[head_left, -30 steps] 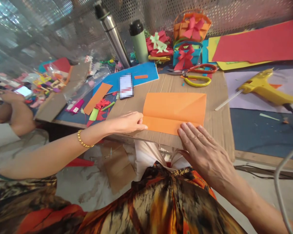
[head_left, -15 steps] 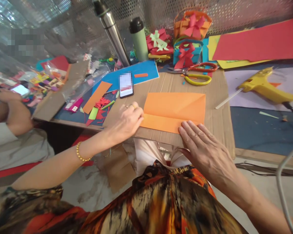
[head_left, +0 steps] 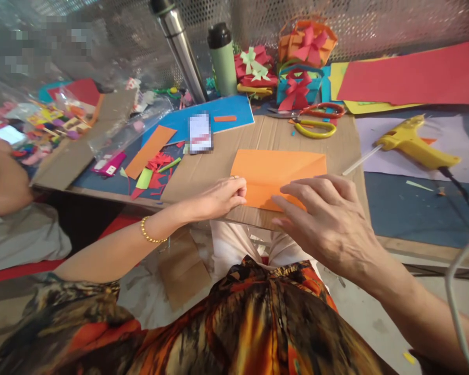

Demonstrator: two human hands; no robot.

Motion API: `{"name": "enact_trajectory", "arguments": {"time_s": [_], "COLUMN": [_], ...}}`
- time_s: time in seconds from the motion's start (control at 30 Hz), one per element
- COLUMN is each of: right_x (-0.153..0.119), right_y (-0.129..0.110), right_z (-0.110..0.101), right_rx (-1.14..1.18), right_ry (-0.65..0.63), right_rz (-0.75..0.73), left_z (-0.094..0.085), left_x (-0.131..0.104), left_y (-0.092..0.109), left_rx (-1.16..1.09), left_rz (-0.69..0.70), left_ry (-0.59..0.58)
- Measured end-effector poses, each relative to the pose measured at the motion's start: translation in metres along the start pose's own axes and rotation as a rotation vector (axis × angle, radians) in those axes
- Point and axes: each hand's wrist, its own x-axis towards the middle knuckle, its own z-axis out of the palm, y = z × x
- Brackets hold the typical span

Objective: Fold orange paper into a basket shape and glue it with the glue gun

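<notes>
A creased sheet of orange paper (head_left: pixel 273 169) lies on a brown cardboard sheet (head_left: pixel 195 185) right in front of me. My left hand (head_left: pixel 224 198) has its fingers curled closed at the paper's lower left corner; that corner is hidden under it. Over the lower right part of the paper is my right hand (head_left: pixel 320 213), with bent fingers held apart and nothing in them. Whether its fingertips touch the paper, I cannot tell. A phone (head_left: pixel 200 133) lies beyond my left hand, and red- and yellow-handled scissors (head_left: pixel 316 127) lie behind the paper.
To the right, a yellow glue gun (head_left: pixel 410 140) with its cord lies on lilac paper. Two bottles (head_left: pixel 223 62), paper bags with bows (head_left: pixel 299 86) and red sheets (head_left: pixel 406 75) line the back. Paper scraps (head_left: pixel 156 172) lie left. Another person's arm (head_left: pixel 5 179) is far left.
My left hand has slid right and inward over the paper's corner. My right hand, flat on the paper's lower edge before, has lifted with its fingers bent. The view has shifted slightly.
</notes>
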Motion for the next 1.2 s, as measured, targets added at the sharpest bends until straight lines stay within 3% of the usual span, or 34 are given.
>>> {"name": "enact_trajectory", "arguments": {"time_s": [0.1, 0.13, 0.27, 0.43, 0.8, 1.2], "right_x": [0.014, 0.017, 0.023, 0.020, -0.009, -0.030], "right_y": [-0.002, -0.003, -0.004, 0.001, 0.019, 0.037], "right_z": [0.018, 0.025, 0.042, 0.028, 0.011, -0.023], "right_rx": [0.144, 0.177, 0.205, 0.281, 0.294, 0.329], "right_ry": [-0.112, -0.177, -0.241, -0.319, -0.308, -0.427], "right_rz": [-0.104, -0.111, -0.103, -0.083, -0.106, -0.040], "left_z": [0.001, 0.001, 0.001, -0.001, -0.002, -0.006], "left_x": [0.000, -0.001, -0.001, -0.001, -0.001, -0.003], "left_y": [-0.001, -0.002, -0.003, -0.002, -0.004, 0.005], "left_rx": [0.000, 0.000, 0.011, 0.007, 0.006, 0.030], "left_rz": [0.019, 0.022, 0.036, 0.052, 0.050, -0.006], "left_ry": [0.008, 0.008, -0.003, -0.021, -0.022, -0.033]}}
